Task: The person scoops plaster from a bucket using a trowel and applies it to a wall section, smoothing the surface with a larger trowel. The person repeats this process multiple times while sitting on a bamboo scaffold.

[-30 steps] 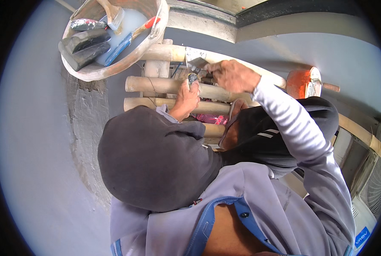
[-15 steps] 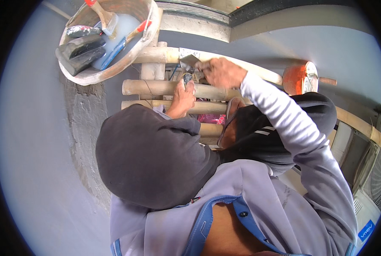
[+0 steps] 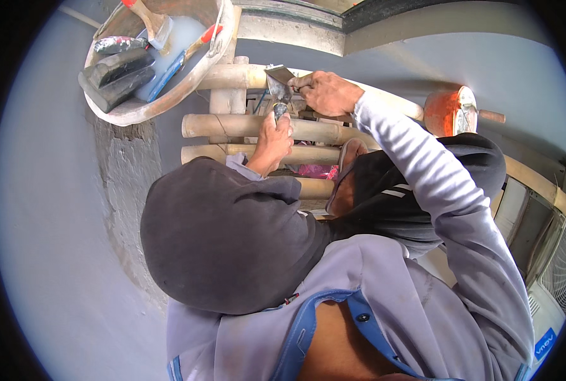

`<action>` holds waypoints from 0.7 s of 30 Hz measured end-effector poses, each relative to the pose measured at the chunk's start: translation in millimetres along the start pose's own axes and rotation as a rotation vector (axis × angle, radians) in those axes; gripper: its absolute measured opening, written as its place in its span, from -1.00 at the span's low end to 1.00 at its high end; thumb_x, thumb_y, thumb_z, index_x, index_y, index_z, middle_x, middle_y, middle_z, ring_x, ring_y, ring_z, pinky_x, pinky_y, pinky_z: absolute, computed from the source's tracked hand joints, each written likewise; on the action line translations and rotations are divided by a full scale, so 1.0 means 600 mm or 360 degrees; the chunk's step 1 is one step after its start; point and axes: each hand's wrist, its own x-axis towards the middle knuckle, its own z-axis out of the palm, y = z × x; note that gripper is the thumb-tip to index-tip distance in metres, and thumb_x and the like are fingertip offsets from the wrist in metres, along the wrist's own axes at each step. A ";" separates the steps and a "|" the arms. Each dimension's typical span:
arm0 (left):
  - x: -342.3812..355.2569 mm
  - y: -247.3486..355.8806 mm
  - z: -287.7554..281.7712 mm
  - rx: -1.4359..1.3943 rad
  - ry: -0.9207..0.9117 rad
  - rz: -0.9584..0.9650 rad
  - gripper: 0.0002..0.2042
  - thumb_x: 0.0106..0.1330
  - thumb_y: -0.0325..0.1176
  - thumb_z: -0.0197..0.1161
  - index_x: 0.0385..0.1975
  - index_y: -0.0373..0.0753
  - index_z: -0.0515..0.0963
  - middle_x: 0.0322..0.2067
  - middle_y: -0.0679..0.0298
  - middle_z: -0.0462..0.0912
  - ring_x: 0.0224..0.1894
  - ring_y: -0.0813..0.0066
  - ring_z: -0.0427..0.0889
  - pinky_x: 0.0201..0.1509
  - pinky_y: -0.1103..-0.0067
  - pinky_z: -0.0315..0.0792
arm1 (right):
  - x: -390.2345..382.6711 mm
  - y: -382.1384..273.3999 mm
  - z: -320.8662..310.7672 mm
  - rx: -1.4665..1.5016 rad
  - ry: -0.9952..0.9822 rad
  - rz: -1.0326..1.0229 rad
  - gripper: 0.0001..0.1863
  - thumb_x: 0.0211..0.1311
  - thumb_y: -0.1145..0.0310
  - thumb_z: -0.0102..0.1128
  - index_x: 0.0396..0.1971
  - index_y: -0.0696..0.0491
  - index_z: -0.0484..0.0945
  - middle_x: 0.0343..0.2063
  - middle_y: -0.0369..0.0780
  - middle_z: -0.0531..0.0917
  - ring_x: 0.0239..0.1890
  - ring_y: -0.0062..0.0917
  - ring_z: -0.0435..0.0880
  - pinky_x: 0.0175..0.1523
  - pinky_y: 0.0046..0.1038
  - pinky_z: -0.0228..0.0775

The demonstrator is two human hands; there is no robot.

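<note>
My left hand is closed round the dark handle of a putty knife, whose smeared metal blade points away from me. My right hand grips a second scraper, its flat blade lying across the top of the first one, at or very near it; whether they touch is hard to tell. Both tools are over bamboo poles, which have ties round them. My sandalled foot rests on the poles to the right of my left hand.
At upper left a whitish bucket holds milky water, brushes and dark tools. An orange container with a handled tool stands at right, beside the grey wall. An air-conditioner unit is at lower right; a grey plastered wall fills the left.
My right hand and its scraper have moved up and slightly left toward the top of the left-hand blade. The whole view has shifted slightly.
</note>
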 end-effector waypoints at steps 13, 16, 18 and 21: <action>0.012 -0.014 -0.031 0.0050 0.0035 0.0047 -0.79 0.40 -0.17 0.01 -0.18 -0.16 0.28 -0.56 0.40 0.32 -0.67 0.68 0.28 -0.72 0.68 0.13 | 0.000 -0.038 -0.005 0.0273 -0.0006 0.0122 -0.61 0.25 0.37 -0.18 -0.10 0.31 0.51 -0.03 0.04 0.55 -0.22 -0.20 0.67 -0.18 -0.32 0.62; 0.008 -0.004 -0.018 0.0076 -0.0045 0.0046 -0.78 0.40 -0.17 0.01 -0.18 -0.17 0.28 -0.56 0.40 0.33 -0.67 0.67 0.29 -0.71 0.68 0.14 | 0.006 -0.007 -0.023 -0.0029 0.0032 -0.0047 -0.65 0.20 0.32 -0.05 -0.19 0.25 0.59 0.08 -0.04 0.52 -0.15 -0.22 0.65 -0.22 -0.33 0.62; 0.009 -0.006 -0.026 0.0151 -0.0025 0.0030 -0.79 0.40 -0.18 0.00 -0.19 -0.18 0.28 -0.55 0.39 0.34 -0.66 0.67 0.30 -0.71 0.67 0.15 | -0.002 -0.015 -0.005 -0.0071 -0.0072 -0.0012 -0.67 0.16 0.36 -0.03 -0.19 0.25 0.59 0.05 -0.06 0.53 -0.14 -0.21 0.65 -0.09 -0.31 0.57; 0.014 -0.012 -0.032 0.0183 0.0007 0.0043 -0.79 0.40 -0.19 0.00 -0.20 -0.19 0.29 -0.55 0.39 0.35 -0.66 0.67 0.31 -0.72 0.67 0.15 | -0.017 -0.052 -0.010 0.0890 0.0220 0.0494 -0.66 0.15 0.45 -0.07 -0.18 0.28 0.60 -0.07 -0.05 0.62 -0.14 -0.20 0.66 0.13 -0.32 0.46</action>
